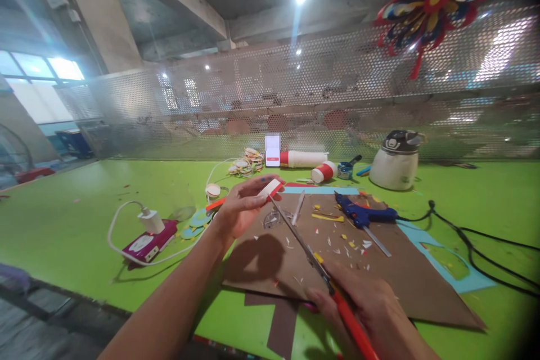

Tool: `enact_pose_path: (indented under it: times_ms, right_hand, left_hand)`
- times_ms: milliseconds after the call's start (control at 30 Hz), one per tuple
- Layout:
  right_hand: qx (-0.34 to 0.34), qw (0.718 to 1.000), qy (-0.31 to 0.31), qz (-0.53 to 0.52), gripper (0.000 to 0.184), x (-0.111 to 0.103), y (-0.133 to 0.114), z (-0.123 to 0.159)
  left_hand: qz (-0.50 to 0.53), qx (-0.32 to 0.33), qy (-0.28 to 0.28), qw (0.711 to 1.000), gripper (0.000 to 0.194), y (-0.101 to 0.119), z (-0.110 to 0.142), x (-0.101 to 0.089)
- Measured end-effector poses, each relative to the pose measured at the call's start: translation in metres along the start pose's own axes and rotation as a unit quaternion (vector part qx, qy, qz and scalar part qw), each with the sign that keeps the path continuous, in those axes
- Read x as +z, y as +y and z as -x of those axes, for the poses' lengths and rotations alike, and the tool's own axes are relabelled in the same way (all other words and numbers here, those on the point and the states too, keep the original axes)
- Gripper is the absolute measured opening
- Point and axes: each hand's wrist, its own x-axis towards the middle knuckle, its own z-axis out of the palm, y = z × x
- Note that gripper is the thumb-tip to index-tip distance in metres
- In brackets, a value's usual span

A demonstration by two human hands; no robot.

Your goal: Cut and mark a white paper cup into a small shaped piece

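Between the fingers of my left hand [244, 205] is a small strip, white with a red edge [272, 187], held up above the brown board [253, 264]. My right hand [363, 295] is wrapped round the red handles of a pair of scissors [310, 256]. Their long metal blades point up and left, and the tips meet the lower edge of the strip. Whether the blades are parted at the tips I cannot make out. Small white, yellow and red paper scraps [333, 244] lie on the board below the scissors.
A blue glue gun [365, 212] with a black cord rests on the board's right. Behind stand a phone [272, 151], paper cups [324, 171], a paint jar [345, 170] and a white kettle [394, 166]. At left lies a purple power strip [156, 244] with a white cable.
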Motion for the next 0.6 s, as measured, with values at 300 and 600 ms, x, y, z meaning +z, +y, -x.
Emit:
enact_pose_path:
  times_ms: [300,600]
  right_hand:
    - [0.047,0.998,-0.021,-0.028,0.020,-0.002,-0.001,0.000]
    - [0.110,0.989,-0.093,-0.015,0.030,-0.004,0.004,-0.002]
  left_hand:
    - [-0.007,-0.036,-0.048,0.998,0.050,-0.002,-0.002,-0.006]
    - [-0.076,-0.073,-0.079,0.991,0.043,0.001,-0.008,-0.023]
